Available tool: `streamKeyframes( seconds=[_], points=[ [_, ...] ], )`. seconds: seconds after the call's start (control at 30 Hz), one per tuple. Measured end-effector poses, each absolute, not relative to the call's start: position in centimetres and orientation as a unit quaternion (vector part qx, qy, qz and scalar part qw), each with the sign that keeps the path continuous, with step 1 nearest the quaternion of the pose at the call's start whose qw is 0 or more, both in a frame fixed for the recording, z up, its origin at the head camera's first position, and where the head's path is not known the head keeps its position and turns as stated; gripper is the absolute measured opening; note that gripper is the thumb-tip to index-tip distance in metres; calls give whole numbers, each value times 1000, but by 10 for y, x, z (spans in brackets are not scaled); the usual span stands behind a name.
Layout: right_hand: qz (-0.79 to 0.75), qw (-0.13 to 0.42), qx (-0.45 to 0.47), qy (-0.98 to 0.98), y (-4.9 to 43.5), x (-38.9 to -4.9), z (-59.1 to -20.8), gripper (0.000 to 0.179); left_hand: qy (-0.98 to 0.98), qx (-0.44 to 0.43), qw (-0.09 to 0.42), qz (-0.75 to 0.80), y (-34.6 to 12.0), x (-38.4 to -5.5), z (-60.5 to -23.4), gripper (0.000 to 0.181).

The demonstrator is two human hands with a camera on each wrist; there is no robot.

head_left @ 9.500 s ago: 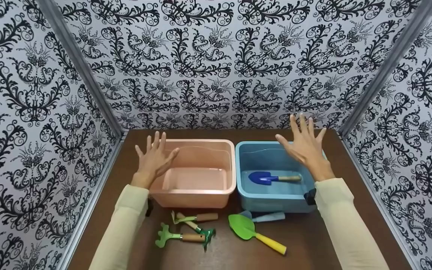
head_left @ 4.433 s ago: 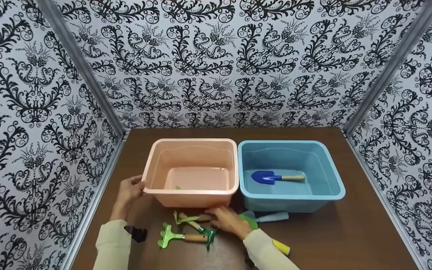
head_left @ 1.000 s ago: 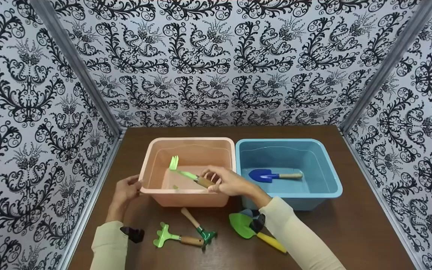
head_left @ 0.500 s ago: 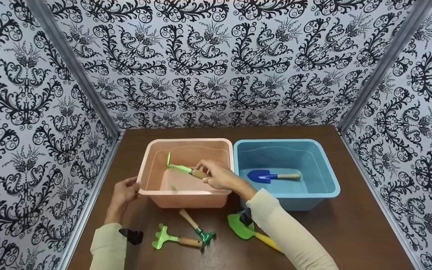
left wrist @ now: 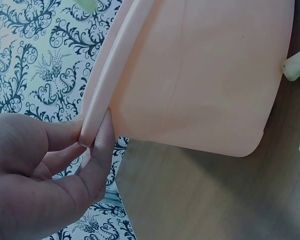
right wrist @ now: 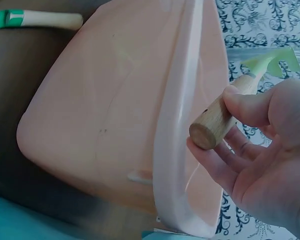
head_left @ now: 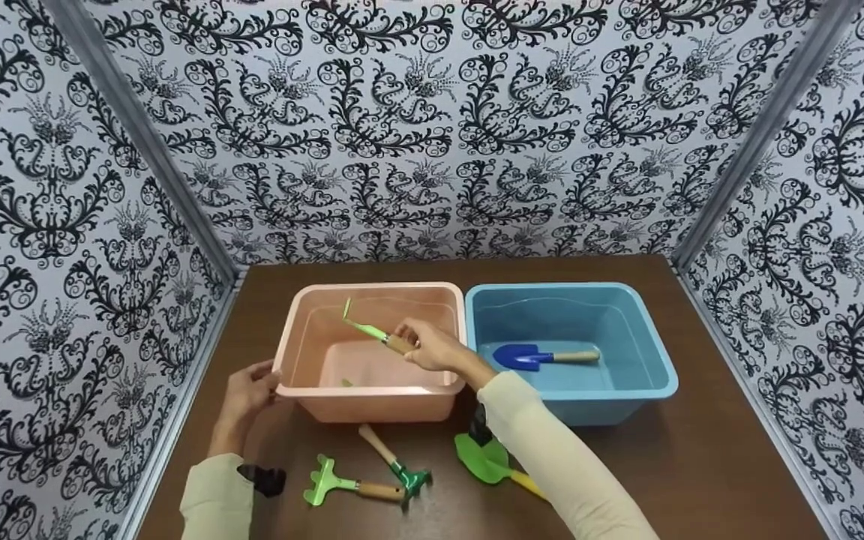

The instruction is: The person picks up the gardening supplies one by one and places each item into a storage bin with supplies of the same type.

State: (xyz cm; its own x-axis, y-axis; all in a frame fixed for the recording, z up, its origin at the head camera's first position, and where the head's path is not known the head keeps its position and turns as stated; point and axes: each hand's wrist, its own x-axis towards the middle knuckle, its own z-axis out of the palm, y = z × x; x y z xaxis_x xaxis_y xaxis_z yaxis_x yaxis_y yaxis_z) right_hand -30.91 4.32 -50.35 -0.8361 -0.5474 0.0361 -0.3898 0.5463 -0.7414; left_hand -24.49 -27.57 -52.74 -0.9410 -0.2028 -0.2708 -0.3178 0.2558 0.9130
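My right hand (head_left: 432, 346) grips the wooden handle of a light green hand cultivator (head_left: 369, 330) and holds it above the peach tub (head_left: 372, 409). The right wrist view shows thumb and fingertips around the handle (right wrist: 215, 122), its butt end toward the camera and the green head (right wrist: 277, 62) beyond. At the tub's front left corner, my left hand (head_left: 250, 391) pinches the rim (left wrist: 102, 92) between thumb and fingers. Just inside the tub's front wall, a small light green tip (head_left: 347, 383) shows; the rest is hidden by the wall.
A blue tub (head_left: 574, 394) beside the peach one holds a blue trowel (head_left: 526, 357). On the brown table in front lie a light green rake (head_left: 353, 484), a dark green rake (head_left: 402, 471) and a green trowel (head_left: 486, 459) with a yellow handle, partly under my right forearm.
My right hand has taken the cultivator from the table and raised it over the peach tub; its head has since turned side-on. My left hand moved from the air to the tub's rim and stays there.
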Motion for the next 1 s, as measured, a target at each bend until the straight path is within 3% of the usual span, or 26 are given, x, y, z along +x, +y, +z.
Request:
streamKeyframes(
  seconds=[0.37, 0.63, 1.0],
  points=[
    [-307, 112, -235, 916, 33, -322, -516, 34, 778, -166, 48, 604, -275, -250, -530, 46],
    [-266, 133, -220, 929, 32, -321, -526, 14, 776, -166, 44, 607, -272, -247, -528, 46],
    [-223, 157, -235, 933, 34, -321, -540, 27, 790, -154, 31, 592, -278, -243, -530, 46]
  ],
)
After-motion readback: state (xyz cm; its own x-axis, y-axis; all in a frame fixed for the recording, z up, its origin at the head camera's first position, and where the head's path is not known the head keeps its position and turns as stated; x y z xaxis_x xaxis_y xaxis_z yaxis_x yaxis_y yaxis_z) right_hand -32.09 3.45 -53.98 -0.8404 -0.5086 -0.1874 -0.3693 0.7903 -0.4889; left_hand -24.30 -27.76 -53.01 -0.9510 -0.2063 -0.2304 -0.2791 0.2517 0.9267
